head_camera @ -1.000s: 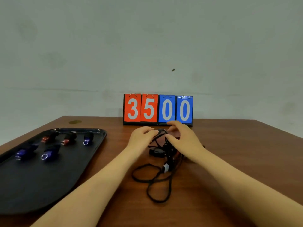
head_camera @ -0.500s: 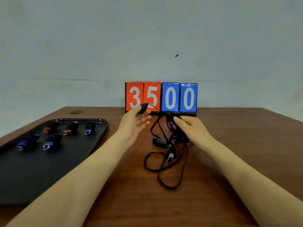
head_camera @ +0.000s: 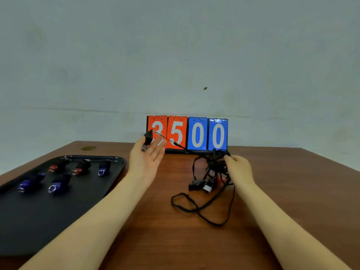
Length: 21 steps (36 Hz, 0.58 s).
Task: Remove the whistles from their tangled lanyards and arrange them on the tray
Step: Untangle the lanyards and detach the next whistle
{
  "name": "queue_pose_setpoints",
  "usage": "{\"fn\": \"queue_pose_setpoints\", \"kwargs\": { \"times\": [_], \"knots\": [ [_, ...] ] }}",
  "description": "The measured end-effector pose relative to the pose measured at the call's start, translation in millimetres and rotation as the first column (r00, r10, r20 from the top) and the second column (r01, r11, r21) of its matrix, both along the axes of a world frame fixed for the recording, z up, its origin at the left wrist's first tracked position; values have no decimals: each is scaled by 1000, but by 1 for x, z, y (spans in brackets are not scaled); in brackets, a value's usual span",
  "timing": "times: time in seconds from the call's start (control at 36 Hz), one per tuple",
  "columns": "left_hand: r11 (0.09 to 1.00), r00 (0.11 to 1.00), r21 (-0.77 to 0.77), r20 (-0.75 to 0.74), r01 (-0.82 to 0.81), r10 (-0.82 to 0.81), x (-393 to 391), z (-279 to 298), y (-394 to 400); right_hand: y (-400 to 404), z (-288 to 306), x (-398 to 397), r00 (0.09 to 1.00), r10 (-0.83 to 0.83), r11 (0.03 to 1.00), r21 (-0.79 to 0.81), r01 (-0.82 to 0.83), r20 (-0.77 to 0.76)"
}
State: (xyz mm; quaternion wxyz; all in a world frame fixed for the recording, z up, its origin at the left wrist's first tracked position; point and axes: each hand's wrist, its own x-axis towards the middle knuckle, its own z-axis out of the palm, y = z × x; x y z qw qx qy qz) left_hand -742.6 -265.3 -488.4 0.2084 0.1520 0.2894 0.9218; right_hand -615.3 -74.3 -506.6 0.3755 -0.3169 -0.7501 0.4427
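Left hand (head_camera: pixel 148 154), raised palm-up, pinches a black whistle (head_camera: pixel 147 138); right hand (head_camera: pixel 238 168) keeps its grip on the tangled lanyards (head_camera: pixel 212 170).

Two bare forearms are shown, entering from the lower edge. No sleeve is seen from the fingers back to the lower edge of the view; both forearms are uncovered along their visible length. The left hand (head_camera: pixel 146 160) and the right hand (head_camera: pixel 239 168) are ungloved. Behind the fingers, both wrists are seen bare. The fingernails are too small to be made out. Slender forearms are seen, widening away from the fingers.
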Motion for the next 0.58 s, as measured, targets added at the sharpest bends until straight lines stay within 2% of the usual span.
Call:
{"fn": "queue_pose_setpoints", "kwargs": {
  "times": [0.06, 0.11, 0.22, 0.33, 0.47, 0.58],
  "knots": [
    [999, 999, -16, -25, 38, -38, 3, 1, 1, -3, -3, -1, 987, -83, 957, 289, 40, 139],
    [996, 995, -49, -63, 73, -76, 7, 2, 2, -13, -2, -1, 993, -56, 889, 458, 1, 106],
    [983, 978, -109, -136, 146, -160, 16, 3, 7, -41, -3, -8, 960, 252, 814, 509, -280, 125],
    [971, 960, -84, -149, 225, -235, 22, 8, 5, -56, -13, -20, 887, 410, 789, 405, -463, 214],
    [991, 986, -9, -105, 132, -132, 20, 11, 1, -53, -11, -15, 832, 407, 728, 416, -545, 377],
    [999, 985, 12, -170, -32, 34, 12, 11, -1, -40, -9, -14, 860, 225, 690, 549, -472, 457]
  ]
}}
